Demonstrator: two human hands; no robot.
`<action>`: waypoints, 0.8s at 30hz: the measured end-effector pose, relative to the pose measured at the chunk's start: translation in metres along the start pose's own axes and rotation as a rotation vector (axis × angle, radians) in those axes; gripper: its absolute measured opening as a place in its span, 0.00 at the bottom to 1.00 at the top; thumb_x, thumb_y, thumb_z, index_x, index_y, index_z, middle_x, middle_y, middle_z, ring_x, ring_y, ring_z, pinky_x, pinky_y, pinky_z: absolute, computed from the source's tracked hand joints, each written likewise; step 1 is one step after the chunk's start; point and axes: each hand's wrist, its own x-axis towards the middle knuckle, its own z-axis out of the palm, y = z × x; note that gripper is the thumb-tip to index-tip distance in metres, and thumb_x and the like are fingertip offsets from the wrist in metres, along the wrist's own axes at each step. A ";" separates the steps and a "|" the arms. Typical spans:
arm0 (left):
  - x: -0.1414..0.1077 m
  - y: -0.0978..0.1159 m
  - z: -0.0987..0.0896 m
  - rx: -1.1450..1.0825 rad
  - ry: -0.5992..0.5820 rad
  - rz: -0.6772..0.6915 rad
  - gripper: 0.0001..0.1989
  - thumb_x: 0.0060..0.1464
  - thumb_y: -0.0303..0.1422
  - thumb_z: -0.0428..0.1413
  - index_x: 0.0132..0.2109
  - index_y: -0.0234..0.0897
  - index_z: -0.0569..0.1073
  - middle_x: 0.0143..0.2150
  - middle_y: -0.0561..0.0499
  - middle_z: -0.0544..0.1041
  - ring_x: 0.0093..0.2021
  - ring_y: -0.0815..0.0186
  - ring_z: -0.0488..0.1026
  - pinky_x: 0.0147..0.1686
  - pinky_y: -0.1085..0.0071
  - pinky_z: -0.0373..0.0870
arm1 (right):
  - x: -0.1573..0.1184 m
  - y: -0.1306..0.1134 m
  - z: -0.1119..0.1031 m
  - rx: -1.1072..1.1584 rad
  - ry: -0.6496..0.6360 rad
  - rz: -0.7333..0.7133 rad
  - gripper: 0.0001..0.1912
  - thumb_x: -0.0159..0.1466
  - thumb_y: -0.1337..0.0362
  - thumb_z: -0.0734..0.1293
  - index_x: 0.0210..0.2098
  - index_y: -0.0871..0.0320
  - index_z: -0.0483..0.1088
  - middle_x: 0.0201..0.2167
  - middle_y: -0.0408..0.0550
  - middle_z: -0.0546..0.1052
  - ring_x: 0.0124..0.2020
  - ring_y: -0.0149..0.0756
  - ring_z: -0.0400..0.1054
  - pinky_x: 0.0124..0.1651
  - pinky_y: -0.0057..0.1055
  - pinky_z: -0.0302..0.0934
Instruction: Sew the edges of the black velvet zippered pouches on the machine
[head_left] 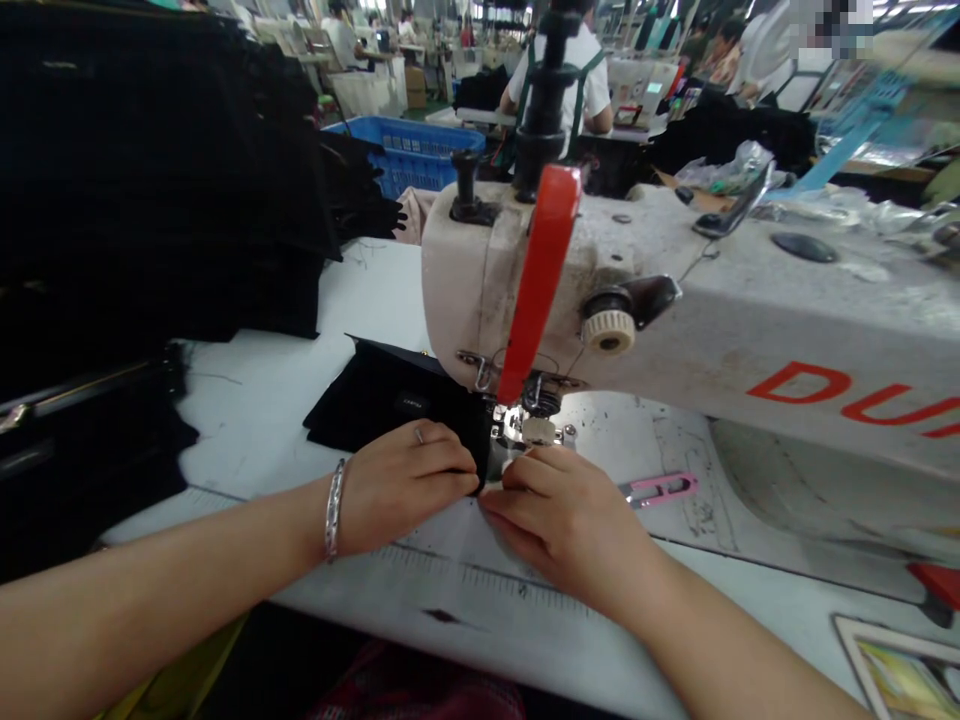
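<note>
A black fabric piece [405, 395] with a small label lies flat on the sewing table, its right edge beside the presser foot of the sewing machine [480, 270]. My left hand [409, 485] rests on its near edge, fingers together and pressing the fabric near the corner. Close to the presser foot [514, 425], my right hand [562, 510] has its fingers curled and pinched at that same corner. What its fingertips hold is hidden. Right of that hand lies a pair of pink thread snips [664, 488], partly covered by it.
Tall stacks of black fabric pieces [150, 180] fill the left side, with another black piece with a zipper [90, 430] nearer me. A blue crate [412, 150] stands behind the table. The red lever [540, 280] hangs before the machine head. People work at machines farther back.
</note>
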 end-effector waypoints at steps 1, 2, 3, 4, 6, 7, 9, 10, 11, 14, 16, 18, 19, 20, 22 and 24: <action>0.000 0.001 0.000 0.000 -0.001 -0.011 0.09 0.66 0.26 0.49 0.47 0.35 0.73 0.45 0.48 0.78 0.46 0.64 0.71 0.49 0.65 0.68 | 0.000 0.000 0.000 -0.001 -0.002 0.006 0.08 0.67 0.67 0.65 0.40 0.54 0.76 0.34 0.46 0.75 0.36 0.38 0.66 0.40 0.37 0.63; -0.001 0.002 0.000 -0.002 0.006 -0.016 0.09 0.66 0.25 0.49 0.46 0.35 0.74 0.45 0.49 0.78 0.46 0.64 0.71 0.49 0.66 0.68 | -0.001 -0.001 0.000 -0.002 -0.004 0.010 0.08 0.68 0.67 0.64 0.41 0.54 0.76 0.37 0.47 0.75 0.38 0.38 0.67 0.42 0.37 0.63; -0.001 0.002 -0.001 -0.006 0.019 -0.012 0.10 0.65 0.25 0.49 0.46 0.35 0.74 0.44 0.49 0.78 0.45 0.65 0.72 0.49 0.67 0.69 | -0.001 -0.001 0.000 0.000 -0.007 0.012 0.08 0.68 0.67 0.64 0.43 0.54 0.75 0.41 0.47 0.76 0.41 0.39 0.68 0.44 0.38 0.64; -0.002 0.003 -0.001 -0.011 0.037 -0.005 0.10 0.65 0.25 0.49 0.46 0.36 0.74 0.44 0.50 0.78 0.45 0.65 0.72 0.49 0.67 0.69 | -0.001 -0.001 0.000 0.005 -0.011 0.011 0.09 0.68 0.67 0.64 0.45 0.55 0.74 0.44 0.48 0.76 0.43 0.39 0.68 0.47 0.39 0.64; -0.002 0.002 -0.001 -0.023 0.066 0.013 0.10 0.64 0.24 0.49 0.46 0.35 0.74 0.44 0.50 0.78 0.45 0.66 0.73 0.50 0.68 0.69 | -0.001 -0.001 0.001 0.021 -0.009 0.005 0.10 0.68 0.67 0.63 0.48 0.56 0.72 0.48 0.48 0.76 0.46 0.39 0.69 0.49 0.40 0.64; -0.002 0.000 0.000 -0.026 0.072 0.022 0.10 0.64 0.24 0.49 0.47 0.35 0.73 0.45 0.49 0.78 0.46 0.66 0.73 0.51 0.68 0.70 | -0.001 -0.001 0.002 0.029 -0.003 0.005 0.11 0.68 0.67 0.63 0.49 0.57 0.71 0.48 0.48 0.76 0.46 0.39 0.69 0.50 0.40 0.65; -0.001 -0.005 0.001 -0.028 0.082 0.040 0.10 0.64 0.24 0.49 0.47 0.34 0.73 0.46 0.48 0.79 0.47 0.65 0.74 0.52 0.68 0.70 | -0.001 -0.001 0.003 0.038 0.020 0.009 0.12 0.68 0.68 0.64 0.50 0.58 0.71 0.48 0.48 0.77 0.46 0.40 0.70 0.50 0.40 0.65; -0.001 -0.008 0.001 -0.023 0.082 0.047 0.10 0.64 0.24 0.48 0.48 0.34 0.73 0.46 0.48 0.79 0.47 0.65 0.74 0.53 0.67 0.70 | 0.000 -0.001 0.004 0.038 0.032 0.012 0.12 0.67 0.68 0.64 0.50 0.58 0.71 0.48 0.48 0.77 0.46 0.40 0.70 0.49 0.41 0.66; 0.001 -0.012 0.002 -0.016 0.081 0.059 0.11 0.65 0.24 0.48 0.48 0.34 0.73 0.46 0.48 0.79 0.47 0.65 0.74 0.54 0.67 0.70 | 0.000 0.000 0.005 0.037 0.038 0.017 0.12 0.67 0.68 0.64 0.50 0.58 0.71 0.48 0.49 0.77 0.46 0.41 0.70 0.49 0.41 0.66; 0.006 -0.022 0.001 0.020 0.074 0.083 0.11 0.65 0.24 0.48 0.47 0.34 0.74 0.46 0.48 0.80 0.47 0.66 0.75 0.54 0.67 0.71 | 0.001 0.001 0.007 0.022 0.032 0.046 0.13 0.67 0.68 0.64 0.51 0.59 0.71 0.50 0.51 0.76 0.46 0.43 0.70 0.50 0.43 0.66; 0.009 -0.027 0.001 0.055 0.083 0.088 0.11 0.65 0.25 0.47 0.46 0.33 0.74 0.46 0.47 0.80 0.47 0.65 0.75 0.53 0.67 0.72 | 0.002 0.002 0.008 0.008 0.021 0.079 0.15 0.66 0.67 0.65 0.52 0.60 0.70 0.51 0.52 0.75 0.48 0.46 0.69 0.51 0.46 0.66; 0.013 -0.031 0.001 0.068 0.087 0.054 0.12 0.66 0.25 0.47 0.46 0.32 0.75 0.47 0.48 0.80 0.48 0.65 0.75 0.53 0.68 0.72 | 0.002 0.002 0.009 -0.003 0.018 0.109 0.16 0.65 0.67 0.65 0.53 0.60 0.70 0.52 0.54 0.75 0.50 0.48 0.69 0.53 0.48 0.66; 0.014 -0.033 0.001 0.061 0.090 0.029 0.13 0.67 0.25 0.46 0.46 0.33 0.76 0.46 0.49 0.80 0.48 0.65 0.75 0.54 0.68 0.71 | 0.002 0.002 0.009 -0.006 0.018 0.123 0.17 0.65 0.67 0.65 0.53 0.60 0.70 0.51 0.55 0.75 0.51 0.48 0.68 0.53 0.48 0.66; 0.016 -0.035 0.002 0.049 0.092 0.002 0.13 0.67 0.26 0.46 0.45 0.33 0.76 0.46 0.50 0.80 0.48 0.66 0.75 0.54 0.69 0.71 | 0.003 0.003 0.009 -0.007 0.020 0.134 0.18 0.64 0.67 0.65 0.54 0.60 0.70 0.51 0.55 0.75 0.51 0.49 0.68 0.53 0.49 0.67; 0.019 -0.040 0.004 0.030 0.090 -0.041 0.13 0.67 0.27 0.47 0.44 0.35 0.77 0.47 0.51 0.80 0.48 0.67 0.76 0.53 0.70 0.71 | 0.003 0.003 0.010 -0.010 0.020 0.152 0.19 0.64 0.67 0.65 0.55 0.61 0.69 0.52 0.56 0.75 0.51 0.50 0.68 0.53 0.49 0.67; 0.022 -0.046 0.005 0.027 0.082 -0.047 0.12 0.66 0.26 0.48 0.44 0.36 0.77 0.46 0.51 0.80 0.47 0.67 0.76 0.52 0.70 0.71 | 0.003 0.003 0.011 -0.013 0.017 0.161 0.20 0.64 0.67 0.65 0.56 0.61 0.68 0.52 0.57 0.74 0.52 0.50 0.67 0.53 0.49 0.67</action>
